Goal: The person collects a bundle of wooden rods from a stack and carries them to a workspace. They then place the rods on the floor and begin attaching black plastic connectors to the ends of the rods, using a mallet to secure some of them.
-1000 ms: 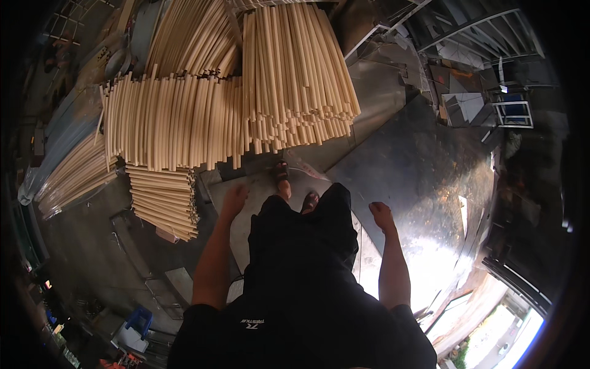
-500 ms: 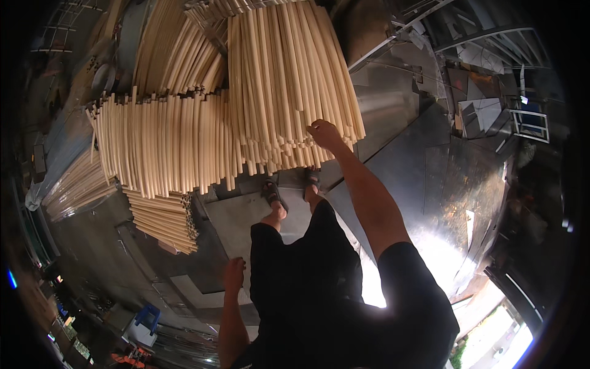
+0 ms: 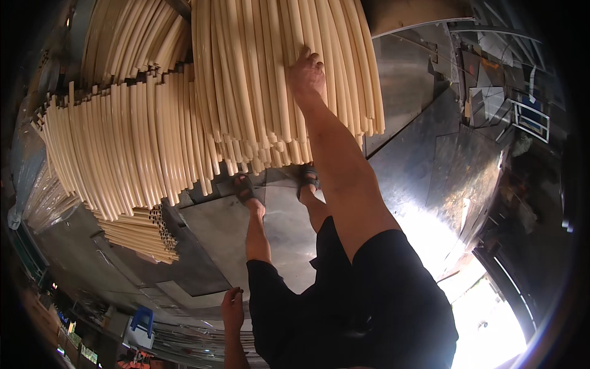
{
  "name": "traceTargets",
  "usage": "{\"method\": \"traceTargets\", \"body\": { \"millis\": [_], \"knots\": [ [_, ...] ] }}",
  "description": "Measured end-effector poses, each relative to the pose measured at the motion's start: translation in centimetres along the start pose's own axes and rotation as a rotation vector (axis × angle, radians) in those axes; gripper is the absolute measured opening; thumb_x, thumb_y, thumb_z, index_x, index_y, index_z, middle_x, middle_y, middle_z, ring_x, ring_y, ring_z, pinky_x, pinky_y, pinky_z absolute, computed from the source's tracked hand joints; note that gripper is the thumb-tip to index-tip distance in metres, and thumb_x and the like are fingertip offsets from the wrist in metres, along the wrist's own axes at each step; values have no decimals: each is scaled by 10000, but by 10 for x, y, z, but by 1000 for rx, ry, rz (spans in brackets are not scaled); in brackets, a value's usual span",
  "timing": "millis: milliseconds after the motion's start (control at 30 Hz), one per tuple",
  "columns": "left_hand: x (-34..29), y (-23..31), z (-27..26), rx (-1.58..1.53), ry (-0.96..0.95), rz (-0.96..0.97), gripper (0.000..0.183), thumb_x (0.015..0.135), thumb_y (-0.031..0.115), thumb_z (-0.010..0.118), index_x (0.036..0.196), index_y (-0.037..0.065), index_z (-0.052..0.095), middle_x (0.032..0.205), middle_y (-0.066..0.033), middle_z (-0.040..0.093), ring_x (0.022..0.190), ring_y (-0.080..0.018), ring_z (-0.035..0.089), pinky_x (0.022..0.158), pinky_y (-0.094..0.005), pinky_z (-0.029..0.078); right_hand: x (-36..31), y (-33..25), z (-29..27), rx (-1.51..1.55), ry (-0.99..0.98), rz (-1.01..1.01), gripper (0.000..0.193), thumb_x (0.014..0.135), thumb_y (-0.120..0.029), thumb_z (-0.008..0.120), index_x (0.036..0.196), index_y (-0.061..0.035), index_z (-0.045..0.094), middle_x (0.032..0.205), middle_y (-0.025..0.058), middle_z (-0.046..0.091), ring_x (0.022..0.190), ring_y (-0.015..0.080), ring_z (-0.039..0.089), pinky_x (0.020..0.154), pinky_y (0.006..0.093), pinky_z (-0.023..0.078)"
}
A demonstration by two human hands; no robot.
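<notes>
My right hand [image 3: 307,74] is over the upper part of a tall stack of long cream-coloured tubes [image 3: 246,74]. Its fingers are bent and spread a little above the tubes, and none is visibly gripped. Near my left thigh hangs my left hand [image 3: 233,307], loosely curled with nothing seen in it. Against the tall stack's left side lies a wide, lower pile of similar tubes [image 3: 123,141], their near ends uneven. Beneath that pile, a smaller bundle of tubes [image 3: 138,234] shows hollow ends.
My sandalled feet [image 3: 246,187] stand on grey sheets [image 3: 246,221] before the stack. More tubes [image 3: 132,34] lie at the far left, with plastic-wrapped ones [image 3: 49,197] nearer. At right are a white frame [image 3: 530,120] and sheet scraps; a blue-handled container [image 3: 141,323] stands lower left.
My right hand has moved from the near ends of the tall stack to farther up over its tubes. My left hand has dropped slightly lower in view. The view has shifted nearer the stack.
</notes>
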State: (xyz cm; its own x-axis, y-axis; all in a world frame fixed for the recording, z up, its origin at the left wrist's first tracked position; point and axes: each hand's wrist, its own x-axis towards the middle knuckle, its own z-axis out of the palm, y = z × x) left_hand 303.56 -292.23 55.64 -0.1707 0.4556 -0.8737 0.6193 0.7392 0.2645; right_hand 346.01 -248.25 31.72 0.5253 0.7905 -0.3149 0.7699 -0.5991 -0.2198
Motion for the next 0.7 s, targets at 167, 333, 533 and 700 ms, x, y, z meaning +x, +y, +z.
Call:
{"method": "traceTargets", "body": {
  "millis": [167,333,533,700],
  "knots": [
    [54,13,-14,52,-15,187,264,990,192,575,1187,36,655,1079,-134,721,993,-252,698,829,-357,537,-35,19,2,57,-31,10,429,929,-232,590,1249,36,485,1259,193,545,1069,364,646,898,430,575],
    [157,110,12,102,-65,393,271,994,217,573,1177,34,654,1049,-137,718,931,-252,708,781,-347,541,-95,82,7,18,-62,27,595,873,-314,665,1350,-19,465,1344,183,517,1277,363,498,1011,508,456],
    [285,282,125,-194,-71,606,452,962,329,649,1240,-21,578,1096,-160,675,1036,-230,649,900,-361,504,-113,116,24,223,77,250,1044,754,-556,766,1518,-23,295,1501,208,359,1408,388,331,1121,536,317],
    [341,337,174,-156,50,528,840,839,510,751,1334,-110,475,1261,-299,564,1208,-370,574,1026,-433,457,-94,131,19,371,-69,363,1160,740,-692,726,1518,34,265,1509,258,333,1443,394,292,1145,529,303]
  ]
}}
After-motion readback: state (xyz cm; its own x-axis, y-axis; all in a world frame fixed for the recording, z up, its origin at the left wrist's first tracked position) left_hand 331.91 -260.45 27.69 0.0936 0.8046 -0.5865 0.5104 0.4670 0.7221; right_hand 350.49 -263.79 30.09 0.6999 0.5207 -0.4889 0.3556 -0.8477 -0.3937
